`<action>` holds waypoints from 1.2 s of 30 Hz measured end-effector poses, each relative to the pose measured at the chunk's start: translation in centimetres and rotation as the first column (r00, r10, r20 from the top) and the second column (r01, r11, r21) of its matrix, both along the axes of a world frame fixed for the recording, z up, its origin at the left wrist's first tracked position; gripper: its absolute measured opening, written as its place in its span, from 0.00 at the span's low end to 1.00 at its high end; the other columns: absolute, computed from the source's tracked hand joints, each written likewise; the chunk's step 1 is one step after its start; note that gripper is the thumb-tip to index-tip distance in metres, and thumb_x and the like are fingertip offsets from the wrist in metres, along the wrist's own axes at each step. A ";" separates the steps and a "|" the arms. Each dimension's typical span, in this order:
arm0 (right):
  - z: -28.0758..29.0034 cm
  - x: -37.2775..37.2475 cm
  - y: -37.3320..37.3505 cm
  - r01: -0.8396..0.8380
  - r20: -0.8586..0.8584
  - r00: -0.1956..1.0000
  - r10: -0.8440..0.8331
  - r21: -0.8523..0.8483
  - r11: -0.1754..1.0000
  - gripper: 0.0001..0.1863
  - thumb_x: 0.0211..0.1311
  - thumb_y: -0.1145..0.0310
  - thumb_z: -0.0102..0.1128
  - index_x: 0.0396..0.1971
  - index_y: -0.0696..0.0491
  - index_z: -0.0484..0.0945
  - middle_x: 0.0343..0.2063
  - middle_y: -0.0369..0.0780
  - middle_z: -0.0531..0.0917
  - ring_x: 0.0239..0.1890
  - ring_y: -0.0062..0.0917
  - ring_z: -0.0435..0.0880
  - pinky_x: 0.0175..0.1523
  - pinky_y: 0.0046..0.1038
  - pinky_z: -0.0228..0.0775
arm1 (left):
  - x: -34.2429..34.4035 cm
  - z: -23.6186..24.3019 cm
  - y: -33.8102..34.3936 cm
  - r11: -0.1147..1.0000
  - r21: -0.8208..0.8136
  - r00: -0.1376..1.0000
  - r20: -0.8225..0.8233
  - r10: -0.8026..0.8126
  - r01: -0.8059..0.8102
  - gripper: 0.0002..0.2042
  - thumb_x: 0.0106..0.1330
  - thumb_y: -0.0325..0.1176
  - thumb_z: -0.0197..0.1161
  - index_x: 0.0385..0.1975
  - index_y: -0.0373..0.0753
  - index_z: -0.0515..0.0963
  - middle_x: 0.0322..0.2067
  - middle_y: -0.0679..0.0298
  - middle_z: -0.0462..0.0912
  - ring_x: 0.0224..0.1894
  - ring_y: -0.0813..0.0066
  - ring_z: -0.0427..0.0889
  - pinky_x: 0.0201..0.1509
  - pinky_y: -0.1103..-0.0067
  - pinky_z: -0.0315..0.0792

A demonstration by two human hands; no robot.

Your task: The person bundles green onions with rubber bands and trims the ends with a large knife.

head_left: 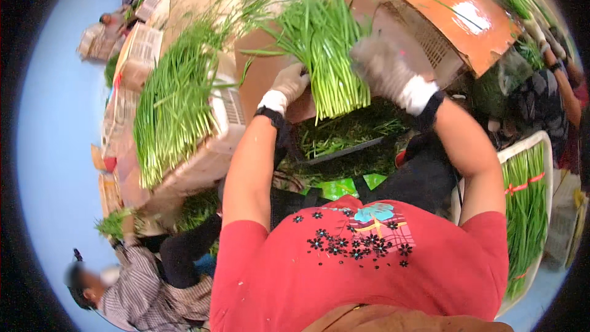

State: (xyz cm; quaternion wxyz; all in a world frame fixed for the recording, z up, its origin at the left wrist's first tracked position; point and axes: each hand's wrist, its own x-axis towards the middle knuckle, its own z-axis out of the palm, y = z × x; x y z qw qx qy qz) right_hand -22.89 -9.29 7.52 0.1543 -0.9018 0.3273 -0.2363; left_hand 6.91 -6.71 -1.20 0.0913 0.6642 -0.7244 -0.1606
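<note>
A thick bunch of garlic chives (335, 67) lies in front of me, pale stalk ends toward me and green leaves pointing away. My left hand (290, 83), in a whitish glove, has its fingers curled against the bunch's left edge. At the right side of the bunch is my gloved right hand (382, 69), smeared by motion, so its fingers cannot be made out. Brown cardboard (255, 83) lies beneath the bunch, whose stalk ends overhang its near edge.
A large pile of chives (178, 98) covers a crate (227, 107) at the left. An orange board (458, 15) rests at the far right. A white bin (547, 147) of tied chives stands by my right elbow. A co-worker (147, 289) sits at the lower left.
</note>
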 end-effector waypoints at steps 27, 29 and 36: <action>3.8 6.1 5.8 -0.397 -0.022 0.917 0.398 -0.119 0.910 0.10 0.56 0.57 0.64 0.34 0.45 0.80 0.37 0.37 0.83 0.42 0.35 0.82 0.49 0.41 0.73 | 4.3 -8.2 -3.7 0.982 0.005 0.981 -0.029 -0.191 0.191 0.18 0.63 0.39 0.58 0.50 0.39 0.79 0.47 0.49 0.83 0.53 0.52 0.79 0.57 0.67 0.70; 3.0 7.3 3.5 -0.404 -0.089 0.912 0.401 -0.373 0.835 0.11 0.53 0.54 0.65 0.33 0.41 0.80 0.47 0.37 0.80 0.51 0.39 0.76 0.54 0.50 0.68 | 3.2 -6.5 -3.0 0.994 -0.005 0.991 -0.075 -0.107 0.107 0.18 0.63 0.38 0.59 0.51 0.40 0.79 0.48 0.50 0.82 0.54 0.52 0.79 0.58 0.67 0.71; -1.5 9.5 0.1 -0.197 -0.374 0.925 0.065 -0.324 0.925 0.26 0.47 0.43 0.62 0.45 0.41 0.82 0.55 0.41 0.74 0.62 0.45 0.67 0.60 0.55 0.60 | 0.4 -0.5 -0.3 0.995 -0.093 0.986 -0.159 -0.052 0.037 0.17 0.62 0.37 0.59 0.50 0.42 0.80 0.50 0.52 0.82 0.54 0.52 0.79 0.59 0.67 0.71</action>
